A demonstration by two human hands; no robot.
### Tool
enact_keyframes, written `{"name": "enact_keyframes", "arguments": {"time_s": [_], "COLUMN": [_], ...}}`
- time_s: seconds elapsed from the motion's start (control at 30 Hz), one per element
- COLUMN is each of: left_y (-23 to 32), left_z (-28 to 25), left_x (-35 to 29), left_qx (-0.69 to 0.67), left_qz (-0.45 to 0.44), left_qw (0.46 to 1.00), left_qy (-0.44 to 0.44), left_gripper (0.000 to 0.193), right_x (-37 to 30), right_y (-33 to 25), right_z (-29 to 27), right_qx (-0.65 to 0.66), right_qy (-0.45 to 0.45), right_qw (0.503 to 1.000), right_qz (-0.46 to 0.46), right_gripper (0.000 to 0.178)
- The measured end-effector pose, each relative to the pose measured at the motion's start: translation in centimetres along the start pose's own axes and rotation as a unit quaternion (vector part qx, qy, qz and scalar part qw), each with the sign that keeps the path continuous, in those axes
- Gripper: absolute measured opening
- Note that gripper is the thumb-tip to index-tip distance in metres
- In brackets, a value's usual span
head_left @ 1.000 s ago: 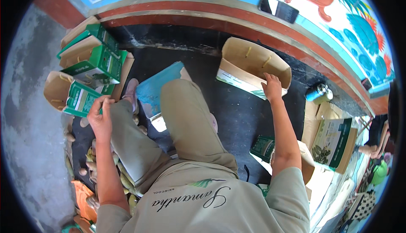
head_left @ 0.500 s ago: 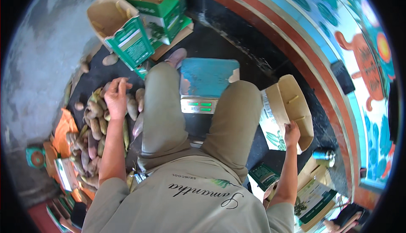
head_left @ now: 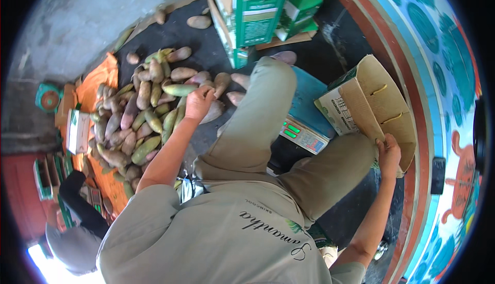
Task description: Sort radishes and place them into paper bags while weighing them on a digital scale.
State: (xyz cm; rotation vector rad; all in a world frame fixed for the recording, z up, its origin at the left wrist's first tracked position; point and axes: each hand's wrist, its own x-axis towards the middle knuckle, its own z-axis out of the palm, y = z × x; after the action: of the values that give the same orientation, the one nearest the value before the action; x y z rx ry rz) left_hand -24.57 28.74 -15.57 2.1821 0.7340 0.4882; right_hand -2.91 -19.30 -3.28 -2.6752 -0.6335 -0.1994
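Note:
My left hand (head_left: 198, 102) hovers at the right side of a big pile of oblong brown, green and purplish vegetables (head_left: 143, 94). Its fingers are curled in, and nothing shows in them. Just beyond them lies a green vegetable (head_left: 180, 89). At the right, my right hand (head_left: 389, 155) grips the near rim of an open cardboard carton (head_left: 356, 96) with yellow cord handles. The carton is tilted, its brown inner side facing right. Between my knees stands a blue-topped scale (head_left: 312, 97) with green lit displays, partly hidden by my legs.
Green and white cartons (head_left: 259, 21) stand open beyond my left knee. An orange sheet (head_left: 109, 71) lies under the pile's left side. A person in a grey top (head_left: 72, 245) is at the lower left. A painted wall with a red-brown ledge (head_left: 412, 191) curves along the right.
The view has swung left, bringing more of the pile in. My left hand stays curled and is now over the pile's right side. My right hand keeps its hold on the carton.

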Motion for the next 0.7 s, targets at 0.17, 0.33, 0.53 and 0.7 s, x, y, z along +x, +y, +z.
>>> {"name": "enact_keyframes", "arguments": {"time_s": [0.17,0.33,0.53,0.7], "left_y": [-7.7,-14.8,-20.8,-20.9], "left_z": [0.2,0.6,0.8,0.2], "left_x": [-2.3,-5.2,-8.6,-11.1], "left_qx": [-0.002,0.036,0.046,0.097], "left_qz": [-0.147,-0.257,-0.324,-0.392], "left_qw": [0.989,0.965,0.943,0.910], "left_qy": [0.000,-0.027,-0.058,-0.091], "left_gripper": [0.022,0.025,0.025,0.028], "right_x": [4.5,3.9,2.4,1.9], "right_y": [-4.2,-6.5,-7.8,-8.5], "right_z": [2.1,6.3,8.2,6.9], "right_qx": [-0.017,-0.009,-0.023,-0.007], "right_qy": [-0.105,-0.101,-0.164,-0.128], "right_qw": [0.994,0.986,0.974,0.985], "right_qz": [-0.009,-0.132,-0.154,-0.116], "right_gripper": [0.016,0.014,0.019,0.026]}}
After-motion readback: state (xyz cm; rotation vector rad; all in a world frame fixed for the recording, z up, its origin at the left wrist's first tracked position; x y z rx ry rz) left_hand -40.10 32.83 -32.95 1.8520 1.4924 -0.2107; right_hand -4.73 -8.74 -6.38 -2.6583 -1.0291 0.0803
